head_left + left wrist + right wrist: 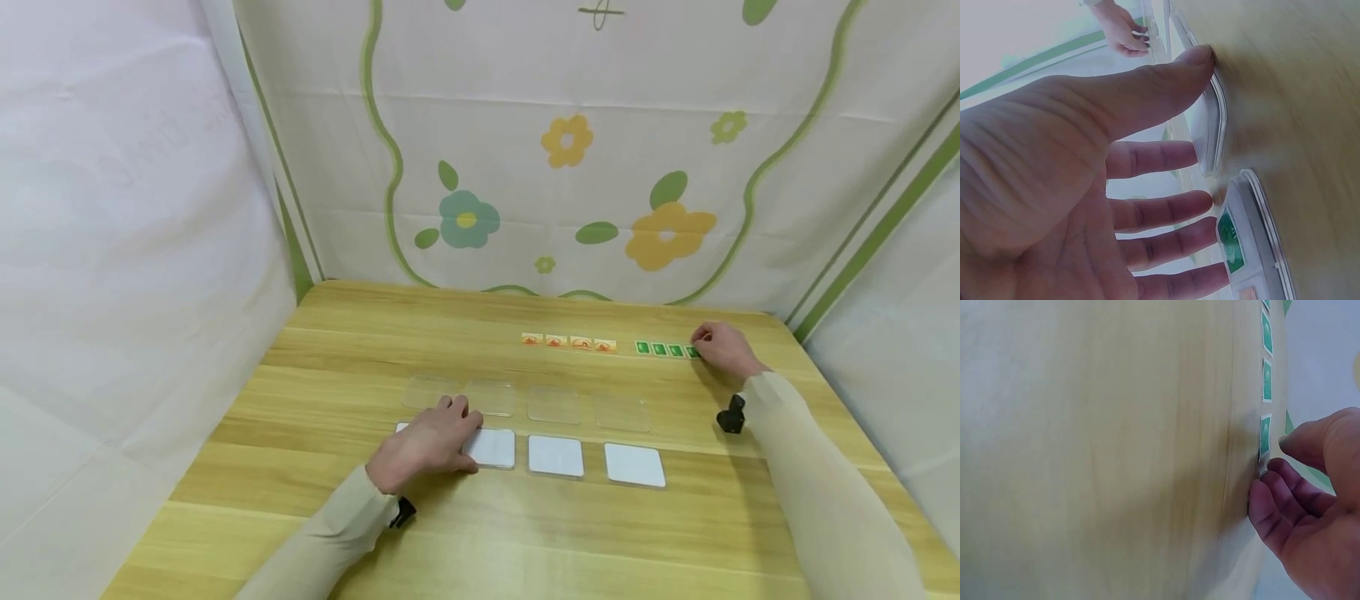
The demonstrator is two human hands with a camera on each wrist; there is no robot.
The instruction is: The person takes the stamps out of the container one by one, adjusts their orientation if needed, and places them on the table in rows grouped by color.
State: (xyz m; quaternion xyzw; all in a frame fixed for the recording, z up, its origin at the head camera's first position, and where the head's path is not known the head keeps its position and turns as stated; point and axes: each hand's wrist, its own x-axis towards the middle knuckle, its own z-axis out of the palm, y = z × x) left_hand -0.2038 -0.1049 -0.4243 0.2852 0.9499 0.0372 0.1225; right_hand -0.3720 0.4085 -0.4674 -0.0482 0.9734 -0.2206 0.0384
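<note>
My left hand point(427, 446) holds the second clear case with a white card point(491, 448), thumb point(1196, 56) on its near edge and forefinger point(1175, 155) across from it. The other fingers are spread beside it. Next to them in the left wrist view, the leftmost case point(1254, 244) carries a green sticker point(1231, 240) and part of an orange one. My right hand point(723, 348) is at the right end of a row of green stickers point(660, 349). Its curled fingertips are by the last sticker point(1265, 434); whether they pinch anything is unclear.
Two more white-card cases point(556, 456) lie to the right in the same row. Behind them lie several clear plastic covers point(553, 405). Several orange stickers point(557, 341) are lined up left of the green ones. Flowered cloth point(510, 167) hangs at the wooden table's point(525, 533) back edge.
</note>
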